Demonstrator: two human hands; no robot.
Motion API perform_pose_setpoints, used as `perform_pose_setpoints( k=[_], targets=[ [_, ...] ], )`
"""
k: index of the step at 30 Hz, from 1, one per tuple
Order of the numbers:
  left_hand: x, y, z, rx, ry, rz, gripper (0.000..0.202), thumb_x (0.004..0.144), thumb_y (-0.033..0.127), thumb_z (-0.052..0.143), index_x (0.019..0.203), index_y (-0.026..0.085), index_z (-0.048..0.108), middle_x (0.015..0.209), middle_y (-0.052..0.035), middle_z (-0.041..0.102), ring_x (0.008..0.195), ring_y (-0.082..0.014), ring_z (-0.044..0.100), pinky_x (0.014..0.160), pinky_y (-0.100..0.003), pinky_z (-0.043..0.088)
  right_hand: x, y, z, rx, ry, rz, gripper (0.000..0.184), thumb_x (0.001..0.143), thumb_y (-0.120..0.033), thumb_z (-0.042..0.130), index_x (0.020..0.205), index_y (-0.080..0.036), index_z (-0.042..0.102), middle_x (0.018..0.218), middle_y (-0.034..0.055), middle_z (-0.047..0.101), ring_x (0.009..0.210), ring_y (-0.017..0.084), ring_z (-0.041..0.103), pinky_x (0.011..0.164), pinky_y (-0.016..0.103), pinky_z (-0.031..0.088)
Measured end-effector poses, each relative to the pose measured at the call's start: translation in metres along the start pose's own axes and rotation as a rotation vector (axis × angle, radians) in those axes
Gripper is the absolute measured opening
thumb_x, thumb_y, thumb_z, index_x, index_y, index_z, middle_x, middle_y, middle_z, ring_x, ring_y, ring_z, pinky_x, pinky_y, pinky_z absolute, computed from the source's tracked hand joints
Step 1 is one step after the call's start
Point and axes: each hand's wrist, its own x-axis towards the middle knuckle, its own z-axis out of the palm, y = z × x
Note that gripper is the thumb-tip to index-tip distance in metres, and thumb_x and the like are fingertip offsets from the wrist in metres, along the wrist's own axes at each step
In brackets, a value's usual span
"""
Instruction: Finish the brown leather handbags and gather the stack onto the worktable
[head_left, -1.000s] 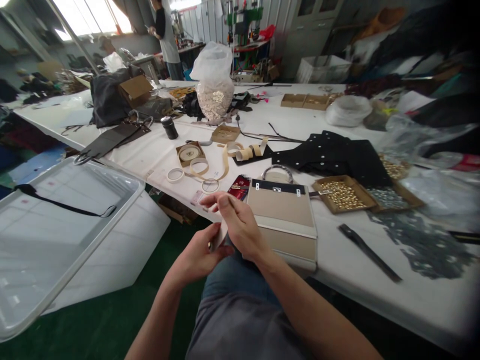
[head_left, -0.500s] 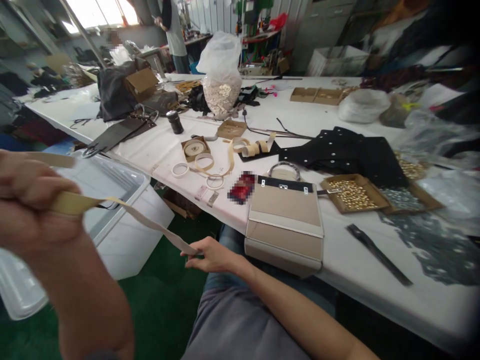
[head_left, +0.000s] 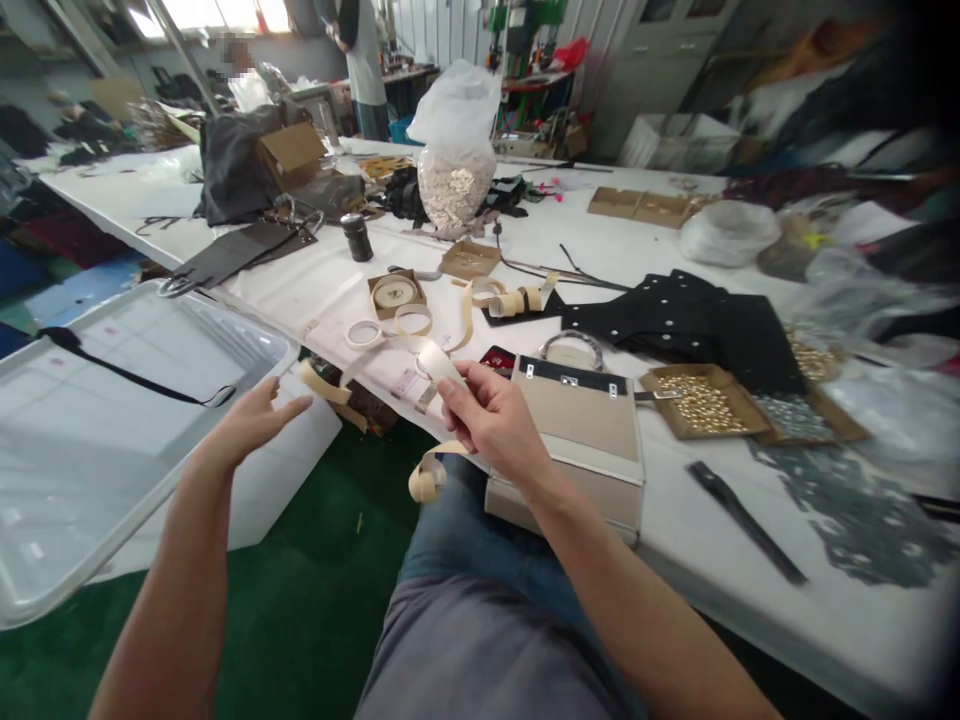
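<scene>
My right hand (head_left: 491,420) is closed on a beige strap (head_left: 433,362), pinching it between thumb and fingers. The strap's two ends curl loose, one toward the left (head_left: 319,383) and one hanging below by my knee (head_left: 426,482). My left hand (head_left: 251,420) is held out over the floor with fingers spread, holding nothing, beside the white plastic bin (head_left: 247,340). A beige handbag (head_left: 581,440) lies at the table edge just right of my right hand.
The long white table (head_left: 705,540) holds cardboard trays of gold studs (head_left: 694,400), black studded leather pieces (head_left: 675,315), tape rolls (head_left: 365,333), a black tool (head_left: 742,520) and a bag of pale pieces (head_left: 454,190). A person (head_left: 364,50) stands far back. Green floor lies below.
My left hand has let go of the strap and dropped from near the camera to beside the bin. My right hand has risen with the strap, which now curls slack.
</scene>
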Motion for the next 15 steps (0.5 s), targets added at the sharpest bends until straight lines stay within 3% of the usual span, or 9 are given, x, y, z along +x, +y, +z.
perform_pose_setpoints(
  k=[2,3,6,8,9,11,12,14,15],
  targets=[
    [-0.003,0.022,0.014,-0.031,0.012,-0.046,0.088,0.094,0.068,0.082,0.148,0.001,0.065,0.152,-0.0323,0.069,0.139,-0.0473,0.070,0.123,-0.065,0.056,0.004,-0.022,0.000,-0.078,-0.042,-0.008,0.042,0.107,-0.062,0.077,0.111,-0.021,0.071,0.071,-0.0040,0.064,0.049,0.008,0.047,0.044,0.021,0.033],
    [-0.010,0.040,0.018,-0.097,0.021,0.016,0.086,0.099,0.068,0.076,0.156,0.004,0.062,0.159,-0.0297,0.066,0.147,-0.0450,0.066,0.126,-0.061,0.054,0.006,-0.029,0.001,-0.121,-0.096,-0.004,0.042,0.108,-0.062,0.077,0.106,-0.020,0.070,0.071,-0.0033,0.065,0.051,0.008,0.047,0.045,0.021,0.033],
    [-0.041,0.108,0.021,-0.291,0.026,0.471,0.076,0.111,0.069,0.061,0.169,0.021,0.057,0.176,-0.0167,0.055,0.164,-0.0375,0.051,0.133,-0.053,0.050,0.015,-0.041,0.009,-0.195,-0.299,0.007,0.046,0.106,-0.062,0.078,0.095,-0.018,0.070,0.073,-0.0017,0.067,0.055,0.008,0.050,0.048,0.020,0.034],
    [-0.057,0.148,0.022,-0.317,-0.108,0.691,0.072,0.113,0.071,0.056,0.166,0.023,0.062,0.168,-0.0151,0.064,0.155,-0.0357,0.060,0.129,-0.048,0.052,0.019,-0.047,0.017,-0.196,-0.382,0.001,0.049,0.106,-0.063,0.078,0.091,-0.018,0.069,0.073,-0.0013,0.067,0.056,0.008,0.052,0.048,0.020,0.036],
    [-0.061,0.162,0.024,-0.335,-0.195,0.736,0.070,0.112,0.071,0.056,0.162,0.022,0.067,0.155,-0.0151,0.073,0.141,-0.0334,0.071,0.119,-0.043,0.058,0.019,-0.049,0.021,-0.191,-0.402,0.004,0.050,0.107,-0.064,0.077,0.090,-0.017,0.069,0.072,-0.0011,0.067,0.055,0.008,0.052,0.048,0.021,0.036],
    [-0.062,0.171,0.031,-0.350,-0.276,0.723,0.061,0.112,0.069,0.060,0.140,0.018,0.080,0.115,-0.0107,0.085,0.100,-0.0250,0.079,0.089,-0.034,0.062,0.015,-0.050,0.024,-0.176,-0.407,0.037,0.049,0.107,-0.064,0.076,0.096,-0.017,0.071,0.073,-0.0008,0.068,0.051,0.008,0.052,0.046,0.021,0.036],
    [-0.058,0.168,0.034,-0.348,-0.224,0.680,0.056,0.111,0.067,0.064,0.121,0.016,0.085,0.096,-0.0069,0.083,0.082,-0.0205,0.074,0.074,-0.031,0.057,0.011,-0.048,0.022,-0.164,-0.401,0.071,0.046,0.106,-0.063,0.078,0.103,-0.017,0.073,0.075,-0.0008,0.070,0.050,0.008,0.053,0.045,0.021,0.037],
    [-0.045,0.148,0.035,-0.344,0.026,0.564,0.053,0.109,0.063,0.070,0.090,0.015,0.081,0.072,-0.0008,0.071,0.064,-0.0146,0.059,0.061,-0.030,0.043,-0.001,-0.041,0.012,-0.140,-0.396,0.163,0.048,0.100,-0.058,0.087,0.124,-0.019,0.073,0.081,-0.0014,0.073,0.053,0.010,0.060,0.048,0.021,0.045],
    [-0.037,0.133,0.033,-0.345,0.137,0.515,0.057,0.110,0.064,0.067,0.082,0.016,0.077,0.066,0.0009,0.066,0.062,-0.0132,0.053,0.059,-0.030,0.038,-0.008,-0.035,0.005,-0.138,-0.402,0.212,0.054,0.095,-0.054,0.091,0.133,-0.020,0.072,0.083,-0.0018,0.074,0.056,0.012,0.063,0.051,0.022,0.049]
  ],
)
